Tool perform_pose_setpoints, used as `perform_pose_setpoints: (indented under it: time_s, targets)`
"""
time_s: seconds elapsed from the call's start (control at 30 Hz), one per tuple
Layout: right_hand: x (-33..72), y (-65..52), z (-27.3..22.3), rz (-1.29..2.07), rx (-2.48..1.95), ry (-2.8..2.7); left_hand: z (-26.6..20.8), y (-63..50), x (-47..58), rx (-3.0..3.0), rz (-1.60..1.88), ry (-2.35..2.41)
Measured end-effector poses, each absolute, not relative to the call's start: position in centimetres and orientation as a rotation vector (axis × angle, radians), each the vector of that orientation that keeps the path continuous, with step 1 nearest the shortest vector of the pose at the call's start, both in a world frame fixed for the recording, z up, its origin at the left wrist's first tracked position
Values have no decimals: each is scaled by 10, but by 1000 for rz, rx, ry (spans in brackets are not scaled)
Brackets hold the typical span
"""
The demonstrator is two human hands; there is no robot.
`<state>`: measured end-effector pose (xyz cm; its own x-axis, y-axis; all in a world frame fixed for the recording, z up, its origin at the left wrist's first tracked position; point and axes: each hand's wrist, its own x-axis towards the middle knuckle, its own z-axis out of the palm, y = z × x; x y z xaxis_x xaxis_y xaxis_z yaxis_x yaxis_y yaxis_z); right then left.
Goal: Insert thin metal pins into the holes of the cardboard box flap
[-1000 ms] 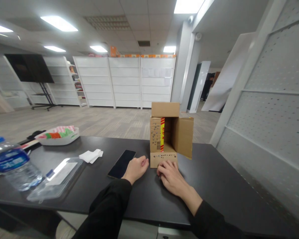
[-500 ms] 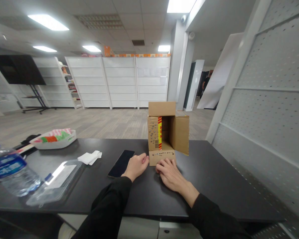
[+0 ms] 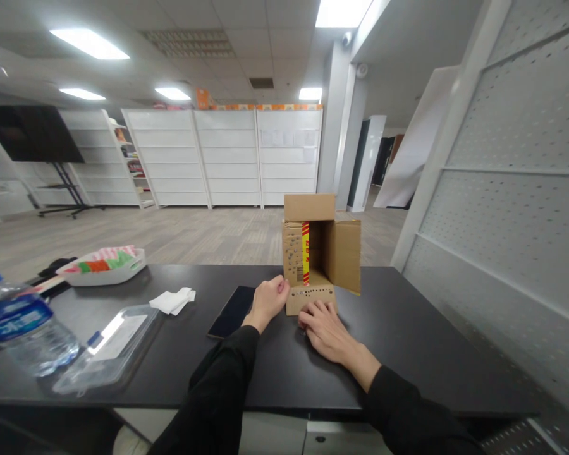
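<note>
An open cardboard box (image 3: 294, 253) stands on its side on the dark table, its opening toward me. Small round metallic dots stud its left flap, and a red and yellow tape strip runs down it. A row of holes or dots crosses the lower flap (image 3: 310, 302), which lies toward me. At the left flap's bottom edge, my left hand (image 3: 269, 301) is closed in a pinch; whatever it holds is hidden. My right hand (image 3: 329, 333) rests at the lower flap's front edge with fingers bent and thumb tucked in. Its fingertips hide what is under them.
Left of my left hand lies a phone (image 3: 232, 311). Farther left are white tissues (image 3: 173, 301), a clear plastic case (image 3: 111, 344), a water bottle (image 3: 23, 325) and a white basket (image 3: 107, 275) with colourful cloth. A perforated panel (image 3: 512, 208) rises at the right.
My left hand has moved up and slightly right, from beside the lower flap to the left flap's bottom edge. My right hand has stayed almost in place.
</note>
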<state>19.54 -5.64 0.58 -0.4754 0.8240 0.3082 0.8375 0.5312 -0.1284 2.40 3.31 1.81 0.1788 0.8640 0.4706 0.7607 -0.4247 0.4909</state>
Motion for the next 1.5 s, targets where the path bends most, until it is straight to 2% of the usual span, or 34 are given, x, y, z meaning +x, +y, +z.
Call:
perform_pose_setpoints:
  time_s: [0.6,1.1,1.5]
  targets:
    - [191,-58,11,-82,-1342,-2388,2,31,23,2129,1245,1486]
    - [225,-8,16,22,-1122,-1929,2,32,22,2155,1215,1489]
    - [218,4,-6,245,-1040,-1614,6,31,24,2148,1213,1512]
